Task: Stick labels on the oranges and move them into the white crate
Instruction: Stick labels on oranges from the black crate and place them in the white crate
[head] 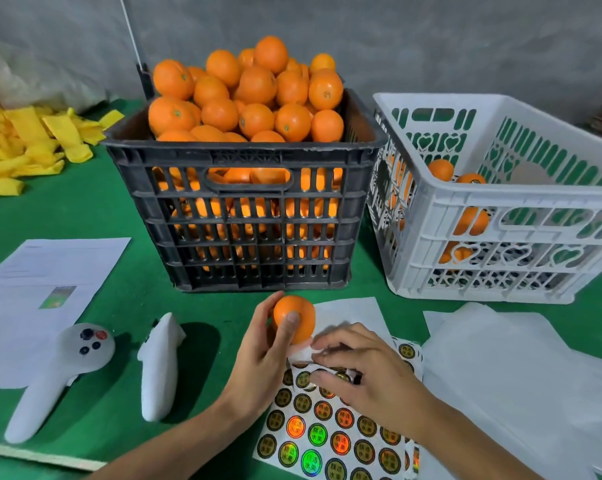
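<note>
Orange (pixel 298 315) half behind left-hand fingers (pixel 290 327)

Heaped crate (pixel 244 216) centre-back on counter (pixel 95 216); second crate (pixel 500 237) just right. Label sheet (pixel 327 431) in front; two controllers (pixel 50 368) left of it.

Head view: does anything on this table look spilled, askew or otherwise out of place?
Nothing spilled or damaged. The black crate is heaped above its rim with oranges. Two white controllers lie on the table, unrelated to labelling. The sticker sheet lies slightly skewed under the right hand.
</note>
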